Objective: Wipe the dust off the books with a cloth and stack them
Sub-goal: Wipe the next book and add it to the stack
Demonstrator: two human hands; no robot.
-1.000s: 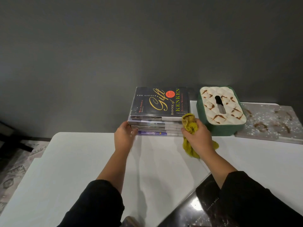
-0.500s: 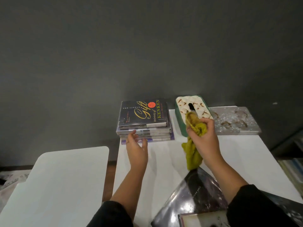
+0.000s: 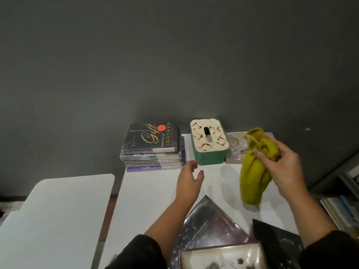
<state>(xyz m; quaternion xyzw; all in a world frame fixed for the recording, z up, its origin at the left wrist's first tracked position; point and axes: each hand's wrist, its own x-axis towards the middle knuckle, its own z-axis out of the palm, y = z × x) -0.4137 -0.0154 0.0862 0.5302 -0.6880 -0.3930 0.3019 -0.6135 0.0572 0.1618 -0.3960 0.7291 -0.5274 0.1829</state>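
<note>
A stack of several books (image 3: 153, 150) stands at the far edge of the white table (image 3: 147, 197), against the grey wall; the top one is dark with gold "Gift" lettering. My right hand (image 3: 281, 167) grips a yellow-green cloth (image 3: 252, 177), held up above the table to the right of the stack. My left hand (image 3: 189, 180) hovers open over the table, just right of the stack and apart from it. More books (image 3: 211, 224) with glossy dark covers lie loose at the near edge, partly hidden by my arms.
A green tissue box (image 3: 208, 144) with a cream patterned top stands right of the stack. Behind it lies a flat speckled grey book or board (image 3: 236, 148). A second white table (image 3: 58, 214) sits to the left across a narrow gap. Shelved books (image 3: 342, 208) show at far right.
My left hand has come off the stack's side and pulled back to the right. My right hand has carried the cloth up and to the right, away from the stack. The view has shifted right.
</note>
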